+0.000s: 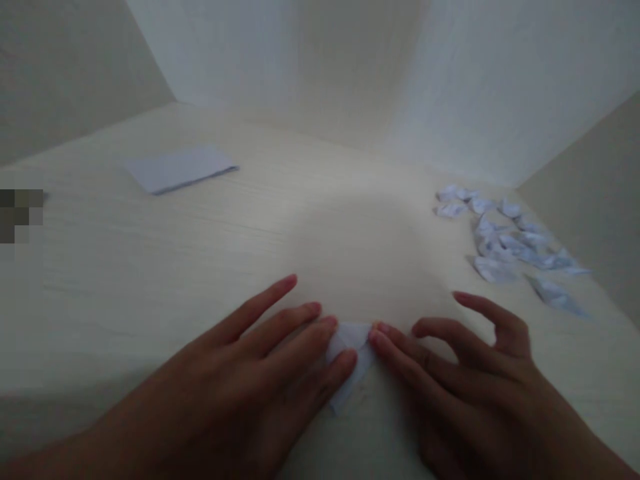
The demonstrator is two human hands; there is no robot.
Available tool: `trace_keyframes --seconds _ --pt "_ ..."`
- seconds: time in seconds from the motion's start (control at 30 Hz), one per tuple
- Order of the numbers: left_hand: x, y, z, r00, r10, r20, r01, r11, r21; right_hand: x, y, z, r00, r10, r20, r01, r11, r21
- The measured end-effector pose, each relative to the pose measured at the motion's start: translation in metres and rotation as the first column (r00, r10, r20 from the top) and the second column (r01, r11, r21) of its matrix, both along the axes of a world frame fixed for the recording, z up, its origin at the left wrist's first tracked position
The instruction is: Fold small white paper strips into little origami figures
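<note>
Head view: my left hand (260,380) and right hand (470,387) lie flat, fingers outstretched, pinning folded paper (350,337) to the surface (300,220), likely flattening a crease.

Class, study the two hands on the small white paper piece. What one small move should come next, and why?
With the left hand, probably press along the paper piece to flatten its fold, while the right hand pins it. Both hands already rest on it on the table, and the folded pieces heaped at the right look similarly folded.
</note>
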State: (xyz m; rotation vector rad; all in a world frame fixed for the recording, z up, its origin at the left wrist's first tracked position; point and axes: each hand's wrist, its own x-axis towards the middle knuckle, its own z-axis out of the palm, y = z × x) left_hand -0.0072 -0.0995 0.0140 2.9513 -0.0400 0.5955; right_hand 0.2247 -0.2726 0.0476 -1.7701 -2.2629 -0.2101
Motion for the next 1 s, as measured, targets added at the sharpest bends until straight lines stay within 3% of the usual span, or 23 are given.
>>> trace_keyframes --seconds 0.1,0.27,0.43,0.5,0.63,0.77,1.0 --pt "0.007 -0.004 0.013 0.999 0.002 -0.035 -0.002 1.0 -0.013 -0.005 -0.002 0.001 0.999 -0.026 0.02 0.025 0.999 0.02" --pt "0.011 -0.009 0.027 0.984 0.019 -0.176 -0.035 0.996 -0.088 -0.003 -0.014 -0.004 0.994 -0.106 -0.026 0.104 0.993 -0.061" --pt "0.007 -0.01 0.019 0.985 0.012 -0.174 -0.021 0.999 -0.05 -0.003 -0.016 -0.012 0.961 -0.266 -0.076 0.272 0.959 0.079" --pt "0.006 -0.01 0.016 0.987 0.026 -0.157 -0.035 0.998 -0.053 -0.007 -0.013 -0.013 0.926 -0.366 -0.094 0.373 0.925 0.069" --pt "0.009 -0.011 0.014 0.991 0.039 -0.128 -0.049 0.996 -0.08 -0.021 -0.005 -0.011 0.9 -0.423 -0.104 0.43 0.901 0.06" --pt "0.026 -0.004 0.02 0.985 0.094 -0.141 -0.108 0.99 -0.092 -0.038 0.006 -0.014 0.879 -0.458 -0.132 0.467 0.883 0.044" --pt "0.078 0.021 0.042 0.908 0.179 -0.378 -0.257 0.952 -0.166 -0.048 0.018 -0.026 0.868 -0.483 -0.116 0.484 0.875 -0.022"
